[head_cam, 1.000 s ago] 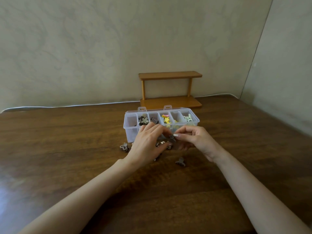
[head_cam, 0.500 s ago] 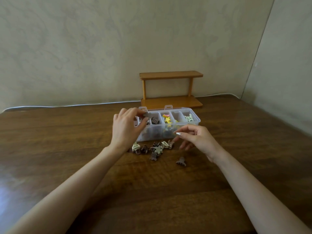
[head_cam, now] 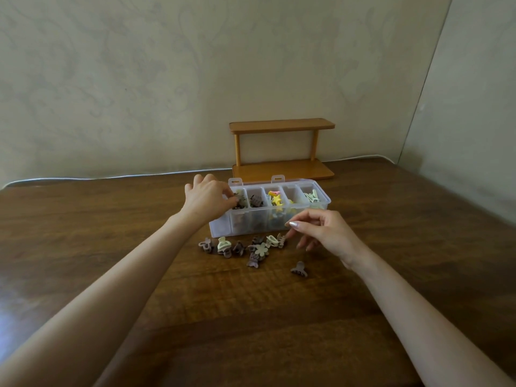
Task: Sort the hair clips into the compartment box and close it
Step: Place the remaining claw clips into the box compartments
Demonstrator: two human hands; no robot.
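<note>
A clear compartment box (head_cam: pixel 251 229) stands open on the wooden table, its lid tabs at the back. Brown clips (head_cam: pixel 255 201) fill its left cells, yellow and pink clips (head_cam: pixel 275 199) the middle one, and pale green clips (head_cam: pixel 311 196) the right one. My left hand (head_cam: pixel 206 198) reaches over the box's left end, its thumb and fingers pinching a brown hair clip (head_cam: pixel 240 203) in a left cell. A pile of brown and cream clips (head_cam: pixel 258 248) lies in front of the box. My right hand (head_cam: pixel 321 233) hovers just right of the pile with loosely curled fingers and holds nothing.
One brown clip (head_cam: pixel 299 268) lies apart, nearer to me and to the right of the pile. A small wooden two-tier shelf (head_cam: pixel 282 146) stands behind the box against the wall. A white cable (head_cam: pixel 83 178) runs along the table's far edge.
My left hand lifted a brown clip from the pile, carried it up and left, and lowered it into a left cell. My right hand let go and stayed near the pile.
</note>
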